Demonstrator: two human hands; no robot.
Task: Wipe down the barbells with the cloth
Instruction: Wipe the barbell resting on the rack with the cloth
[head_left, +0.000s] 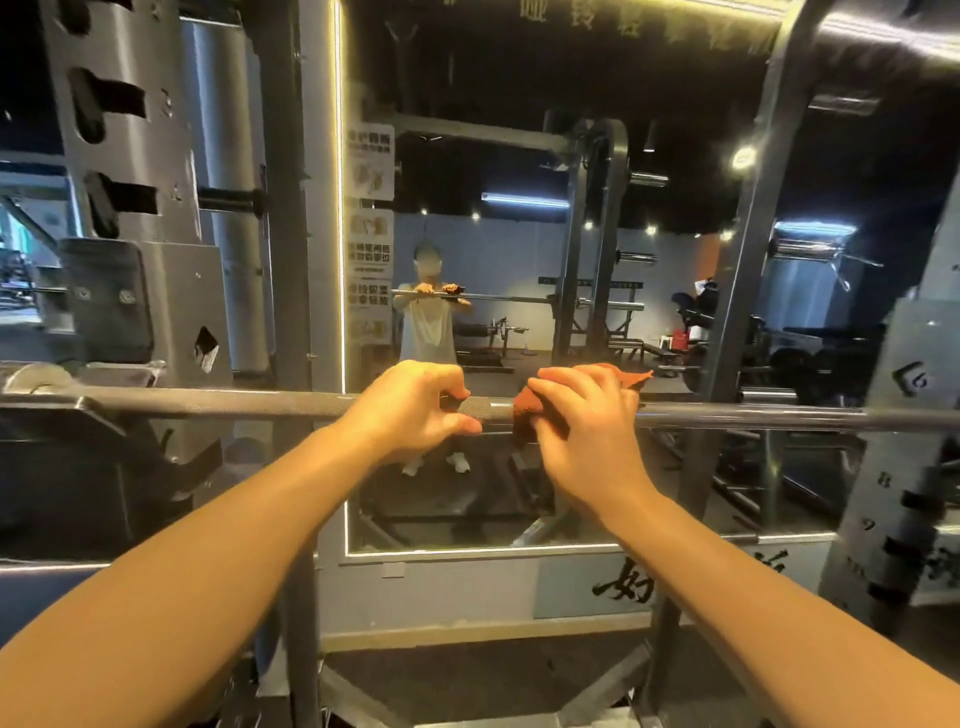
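Half the cloth (525, 414) hides under the right hand (584, 418).

Your barbell (234, 402) running off the left and right edges, your cloth (523, 413) mostly hidden under your right hand (584, 423), far posters (370, 252) too blurred to read.

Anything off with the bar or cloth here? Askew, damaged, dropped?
Nothing stands out. The barbell lies level across the rack. The left hand grips it, and beside it the right hand holds the orange cloth bunched round the shaft. No damage or spill shows.
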